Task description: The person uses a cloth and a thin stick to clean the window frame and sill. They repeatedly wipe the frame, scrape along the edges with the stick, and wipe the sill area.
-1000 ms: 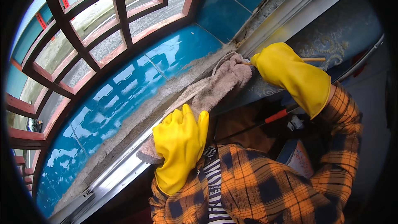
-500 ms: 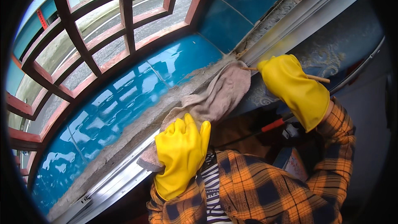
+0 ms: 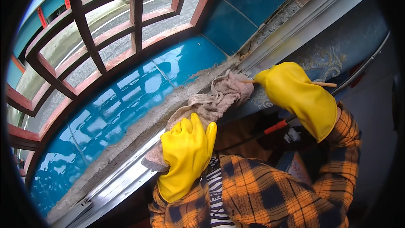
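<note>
A crumpled pinkish-grey cloth point(image 3: 206, 106) lies along the silver metal window track point(image 3: 130, 162), bunched up at its upper right end. My left hand point(image 3: 185, 152), in a yellow rubber glove, holds the cloth down on the track; its thumb and index finger point upward, and cloth shows on both sides of it. My right hand point(image 3: 295, 97), gloved alike, is closed round a thin wooden stick point(image 3: 325, 84). One end of the stick juts out toward the left and touches the bunched end of the cloth. The fingertips of my right hand are hidden by the glove's back.
Beyond the track runs a rough cement strip point(image 3: 105, 156), then a wet blue tiled ledge point(image 3: 126, 97). A reddish-brown window grille point(image 3: 137, 17) rises past the ledge, with a road outside. Right of the track are a dark patterned surface point(image 3: 329, 63) and a red-handled tool point(image 3: 276, 126).
My right hand has moved slightly down and left with the stick. The cloth's far end has bunched up and drawn back toward my left hand, which has barely shifted.
</note>
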The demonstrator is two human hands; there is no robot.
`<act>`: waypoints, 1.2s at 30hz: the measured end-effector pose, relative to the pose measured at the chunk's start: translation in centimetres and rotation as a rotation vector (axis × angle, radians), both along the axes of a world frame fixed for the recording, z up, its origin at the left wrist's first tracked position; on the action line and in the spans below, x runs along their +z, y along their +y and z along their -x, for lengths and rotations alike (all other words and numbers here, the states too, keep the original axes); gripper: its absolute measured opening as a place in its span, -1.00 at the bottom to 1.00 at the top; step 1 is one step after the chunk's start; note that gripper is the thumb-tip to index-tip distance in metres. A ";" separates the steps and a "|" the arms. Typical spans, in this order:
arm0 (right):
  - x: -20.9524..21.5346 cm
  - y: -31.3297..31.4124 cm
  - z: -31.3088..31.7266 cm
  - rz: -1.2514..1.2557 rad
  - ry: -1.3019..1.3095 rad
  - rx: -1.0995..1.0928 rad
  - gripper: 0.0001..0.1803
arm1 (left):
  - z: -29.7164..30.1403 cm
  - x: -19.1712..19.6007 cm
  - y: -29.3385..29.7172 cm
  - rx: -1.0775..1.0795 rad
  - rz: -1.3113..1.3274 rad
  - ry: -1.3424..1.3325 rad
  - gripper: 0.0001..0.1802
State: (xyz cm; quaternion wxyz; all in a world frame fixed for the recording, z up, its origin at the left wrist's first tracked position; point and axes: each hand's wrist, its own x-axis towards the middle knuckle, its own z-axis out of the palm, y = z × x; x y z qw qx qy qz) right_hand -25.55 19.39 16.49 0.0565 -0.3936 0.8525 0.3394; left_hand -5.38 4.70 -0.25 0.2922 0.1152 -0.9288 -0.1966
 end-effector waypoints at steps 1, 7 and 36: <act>-0.2 0.8 0.9 -0.016 0.053 -0.019 -0.68 | 0.0 0.3 0.1 0.000 -0.005 -0.028 -0.49; -6.4 3.0 4.2 0.136 0.276 0.074 -0.84 | 0.0 0.4 0.0 -0.032 0.016 0.000 -0.48; -2.1 -1.2 0.8 -0.022 -0.145 -0.203 -0.63 | -0.4 0.3 -0.3 -0.062 0.032 0.006 -0.44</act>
